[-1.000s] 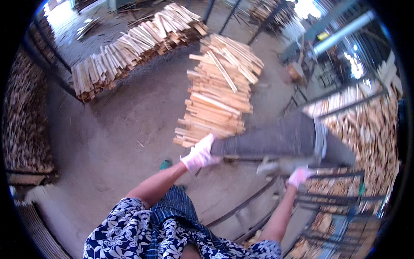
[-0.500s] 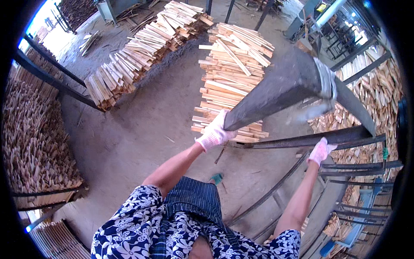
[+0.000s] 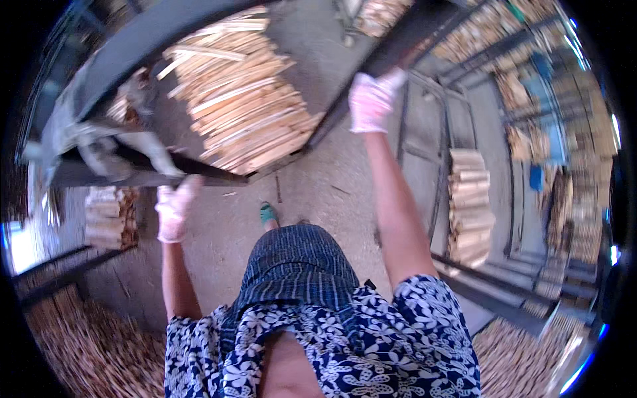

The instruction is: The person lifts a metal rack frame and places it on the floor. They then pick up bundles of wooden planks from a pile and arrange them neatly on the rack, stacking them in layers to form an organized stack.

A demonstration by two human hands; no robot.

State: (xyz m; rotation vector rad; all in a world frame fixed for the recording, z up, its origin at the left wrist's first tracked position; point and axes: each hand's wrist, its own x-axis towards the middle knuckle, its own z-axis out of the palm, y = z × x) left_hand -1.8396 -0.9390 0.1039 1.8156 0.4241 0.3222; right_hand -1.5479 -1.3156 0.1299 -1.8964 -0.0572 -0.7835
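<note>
A large dark angular frame [image 3: 152, 36], apparently metal, is held up in front of me, its bars meeting at corners. My left hand [image 3: 176, 209], in a pale pinkish-white glove, is closed on its lower bar at the left. Farther out, my right hand [image 3: 373, 103], gloved alike, grips the bar [image 3: 391, 50] that slants up to the right. Greyish wrapping [image 3: 123, 142], blurred by motion, hangs around the frame's left corner near my left hand. Behind the frame a pile of sawn wood strips [image 3: 249, 99] lies partly hidden.
Below me are the concrete floor [image 3: 325, 192] and a green shoe [image 3: 267, 213]. A wood stack [image 3: 470, 202] stands at right beside dark metal racking [image 3: 424, 126]. Smaller stacked strips [image 3: 111, 215] are at left, with bulk wood piles [image 3: 99, 338] at the lower left.
My view has turned to the right, so the wood pile sits farther left. The frame has swung round with both hands still on it; my left hand is lower in view, my right higher.
</note>
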